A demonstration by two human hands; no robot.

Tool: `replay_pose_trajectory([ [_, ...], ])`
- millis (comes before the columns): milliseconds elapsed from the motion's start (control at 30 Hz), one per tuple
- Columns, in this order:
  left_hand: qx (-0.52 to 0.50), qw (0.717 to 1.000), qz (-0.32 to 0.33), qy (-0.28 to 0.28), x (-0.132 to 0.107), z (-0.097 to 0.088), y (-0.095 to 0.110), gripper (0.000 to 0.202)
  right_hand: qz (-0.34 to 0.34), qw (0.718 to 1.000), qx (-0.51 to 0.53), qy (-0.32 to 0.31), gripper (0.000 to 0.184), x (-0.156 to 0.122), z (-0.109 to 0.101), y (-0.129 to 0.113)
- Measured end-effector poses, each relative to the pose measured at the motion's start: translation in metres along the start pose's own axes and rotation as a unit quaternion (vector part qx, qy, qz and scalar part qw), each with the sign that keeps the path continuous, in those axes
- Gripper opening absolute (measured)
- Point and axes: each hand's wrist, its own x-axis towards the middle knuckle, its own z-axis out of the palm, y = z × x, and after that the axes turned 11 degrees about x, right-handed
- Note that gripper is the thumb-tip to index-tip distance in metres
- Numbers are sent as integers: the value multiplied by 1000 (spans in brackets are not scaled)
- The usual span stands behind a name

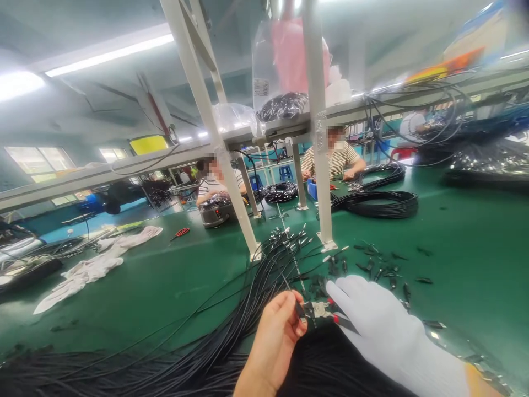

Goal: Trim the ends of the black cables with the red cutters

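Note:
My bare left hand [278,333] pinches a black cable by its connector end [299,310]. In a white glove, my right hand [380,322] grips pliers [320,310] with red and black handles. The pliers' jaws are at the connector, close to my left fingertips; whether they bite on it I cannot tell. A thick bundle of black cables [248,314] runs under and beside my left hand, its silvery tips spread toward the shelf posts. Small black plastic pieces [378,267] lie scattered beyond and to the right of my gloved hand.
Two shelf posts [324,198] stand on the green table [173,286]. Coiled black cables [376,204] lie farther back. Red-handled scissors [181,234] and a white cloth [95,270] are on the left. Two people [333,157] work across the table, one by a dark machine [215,213].

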Motion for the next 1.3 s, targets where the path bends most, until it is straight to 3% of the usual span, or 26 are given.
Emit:
replay_pose_trajectory([
  [133,74,997,28,7,-2,6,-2,46,-8,999,-34,-4,39,-2,1,-1],
  [300,90,995,35,21,-8,11,-1,49,2,997,-76,-26,52,-6,6,0],
  [433,96,995,31,2,-10,11,4,48,2,997,-82,-4,36,-4,4,1],
  [533,157,987,38,0,-10,11,4,50,1,996,-83,6,23,-2,0,2],
  [600,255,965,59,6,-10,12,1,46,3,996,-89,-8,21,-2,-1,4],
  [700,436,894,100,5,-12,10,-4,35,8,995,-86,-48,18,-5,-1,7],
  [767,515,850,111,-19,-14,7,-1,31,32,995,-51,-78,13,-5,-4,7],
  [833,538,834,104,-67,-18,2,8,29,85,988,38,-122,8,-3,-12,5],
  [900,508,847,85,-133,-22,-3,20,30,161,953,167,-195,9,2,-22,3],
  [933,477,860,76,-163,-24,-4,25,31,202,920,235,-238,11,7,-28,3],
  [1033,376,899,61,-215,-27,-6,34,32,304,783,424,-339,13,19,-40,1],
  [1133,305,926,57,-217,-26,-5,32,35,345,658,564,-360,9,26,-39,-2],
  [1200,276,935,57,-213,-22,-5,28,36,358,622,601,-352,9,26,-34,-3],
  [1300,246,945,59,-209,-14,-6,21,38,383,613,597,-348,12,25,-27,-4],
])
